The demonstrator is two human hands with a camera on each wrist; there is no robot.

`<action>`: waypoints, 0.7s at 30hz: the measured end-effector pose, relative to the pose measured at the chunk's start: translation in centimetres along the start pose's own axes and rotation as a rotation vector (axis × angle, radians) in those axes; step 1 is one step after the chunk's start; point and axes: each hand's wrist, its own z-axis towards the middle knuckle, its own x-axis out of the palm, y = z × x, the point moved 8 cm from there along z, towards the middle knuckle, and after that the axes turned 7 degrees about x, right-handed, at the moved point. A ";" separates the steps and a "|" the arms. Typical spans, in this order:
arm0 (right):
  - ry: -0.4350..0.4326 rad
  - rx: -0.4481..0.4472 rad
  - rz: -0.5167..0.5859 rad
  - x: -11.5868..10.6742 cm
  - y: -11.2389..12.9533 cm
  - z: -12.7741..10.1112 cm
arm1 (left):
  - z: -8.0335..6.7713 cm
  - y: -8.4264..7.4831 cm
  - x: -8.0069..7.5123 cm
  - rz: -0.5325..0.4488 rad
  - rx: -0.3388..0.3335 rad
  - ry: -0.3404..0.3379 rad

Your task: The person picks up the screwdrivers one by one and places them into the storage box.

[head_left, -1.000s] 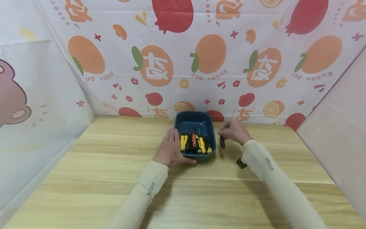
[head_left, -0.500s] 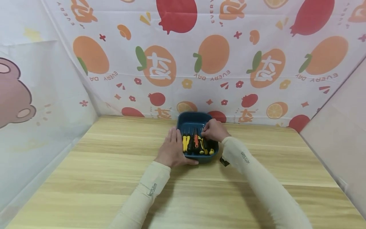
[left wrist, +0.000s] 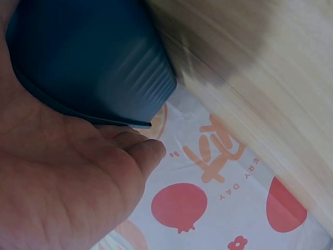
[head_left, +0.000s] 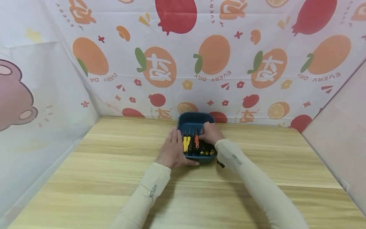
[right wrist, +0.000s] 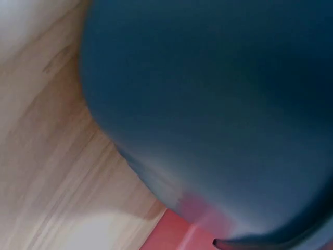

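A dark blue tray (head_left: 195, 115) stands at the back middle of the wooden table (head_left: 114, 178). Several screwdrivers lie side by side in it, among them a yellow-handled one (head_left: 185, 143) and an orange-handled one (head_left: 196, 141). My left hand (head_left: 172, 149) lies flat against the tray's left side, fingers straight; the left wrist view shows its palm (left wrist: 67, 182) beside the tray wall (left wrist: 93, 62). My right hand (head_left: 210, 133) is over the tray's right half, fingers curled down on a black-handled screwdriver that it mostly hides. The right wrist view shows only blurred tray (right wrist: 208, 104).
Fruit-printed cloth (head_left: 211, 57) hangs close behind the tray and along the left side. A plain panel (head_left: 337, 121) closes the right side. Bare wood (right wrist: 52, 156) stretches in front of the tray and to both sides.
My right hand lifted a black-handled screwdriver from the table right of the tray and carried it left into the tray. The left hand stayed against the tray.
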 end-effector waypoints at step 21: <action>0.036 -0.133 -0.046 -0.4 1.4 -0.4 | 0.4 1.3 0.2 -0.119 0.031 -0.014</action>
